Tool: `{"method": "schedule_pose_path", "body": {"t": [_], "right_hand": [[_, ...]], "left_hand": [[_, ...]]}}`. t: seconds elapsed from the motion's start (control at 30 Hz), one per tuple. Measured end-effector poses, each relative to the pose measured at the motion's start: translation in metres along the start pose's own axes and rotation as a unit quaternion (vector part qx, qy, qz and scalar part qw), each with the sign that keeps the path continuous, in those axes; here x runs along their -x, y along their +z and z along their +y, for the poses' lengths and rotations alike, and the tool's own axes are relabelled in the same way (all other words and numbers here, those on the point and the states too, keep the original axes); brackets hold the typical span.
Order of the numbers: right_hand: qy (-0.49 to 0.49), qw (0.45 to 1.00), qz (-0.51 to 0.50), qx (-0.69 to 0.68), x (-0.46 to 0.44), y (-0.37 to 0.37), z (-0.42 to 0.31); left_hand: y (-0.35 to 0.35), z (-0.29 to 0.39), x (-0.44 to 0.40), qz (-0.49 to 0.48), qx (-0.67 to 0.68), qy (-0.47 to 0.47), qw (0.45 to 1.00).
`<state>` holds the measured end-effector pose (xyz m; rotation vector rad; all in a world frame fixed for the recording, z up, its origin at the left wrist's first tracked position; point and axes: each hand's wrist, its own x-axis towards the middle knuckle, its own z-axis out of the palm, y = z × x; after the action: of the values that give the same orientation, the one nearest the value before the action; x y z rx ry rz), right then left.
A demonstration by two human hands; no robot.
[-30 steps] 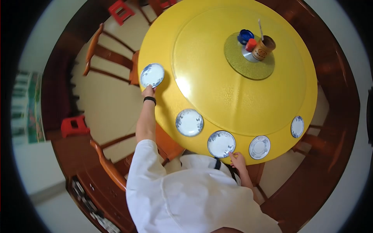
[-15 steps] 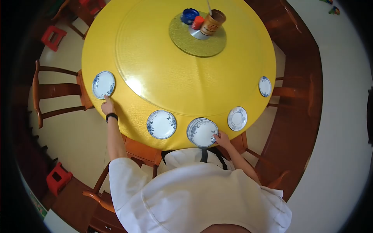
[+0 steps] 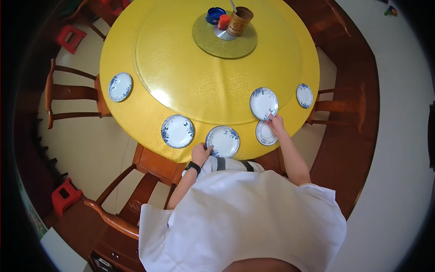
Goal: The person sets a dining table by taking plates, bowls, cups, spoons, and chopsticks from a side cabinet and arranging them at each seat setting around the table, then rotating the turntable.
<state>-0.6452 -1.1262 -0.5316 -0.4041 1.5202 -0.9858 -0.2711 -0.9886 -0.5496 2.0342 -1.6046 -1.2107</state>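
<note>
My right hand (image 3: 277,125) pinches the near rim of a white plate with blue floral edging (image 3: 263,102). This held plate partly covers a smaller-centred patterned plate (image 3: 266,135) lying on the table at the right. At the front edge, my left hand (image 3: 200,153) grips the left rim of another blue-and-white plate (image 3: 224,141), thumb on top. Left of it lies a similar plate (image 3: 177,131). Further plates rest at the far left (image 3: 120,87) and the far right (image 3: 304,95) of the table.
The round table has a yellow cloth (image 3: 149,131) and a glass turntable (image 3: 181,81). On its central disc stand a brown pot (image 3: 240,20), a red container (image 3: 223,21) and a blue ashtray (image 3: 215,16). Wooden chairs (image 3: 74,92) and red stools (image 3: 71,38) surround it.
My right hand has lifted a plate from the front stack and carried it right and away from me. My left hand has left the far-left plate and taken the front plate's rim.
</note>
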Motion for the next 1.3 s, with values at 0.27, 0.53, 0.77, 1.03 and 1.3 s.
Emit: {"method": "schedule_pose_path", "body": {"t": [0.27,0.53,0.77,1.03,1.3], "right_hand": [[-0.012,0.995,0.095,-0.042,-0.057,0.019,0.006],[0.005,0.991,0.117,-0.067,-0.055,0.021,0.006],[-0.042,0.973,0.158,0.163,-0.045,0.015,0.001],[-0.120,0.877,-0.009,0.464,0.029,0.035,0.072],[-0.096,0.832,-0.121,0.533,0.084,0.072,0.100]], "left_hand": [[-0.007,-0.007,-0.003,0.004,0.000,0.027,1.000],[-0.055,0.001,0.028,0.063,0.188,-0.033,0.980],[-0.088,-0.003,-0.067,0.111,0.328,-0.059,0.936],[-0.093,0.007,-0.142,0.105,0.415,-0.111,0.897],[-0.085,0.016,-0.129,0.229,0.212,-0.096,0.945]]}}
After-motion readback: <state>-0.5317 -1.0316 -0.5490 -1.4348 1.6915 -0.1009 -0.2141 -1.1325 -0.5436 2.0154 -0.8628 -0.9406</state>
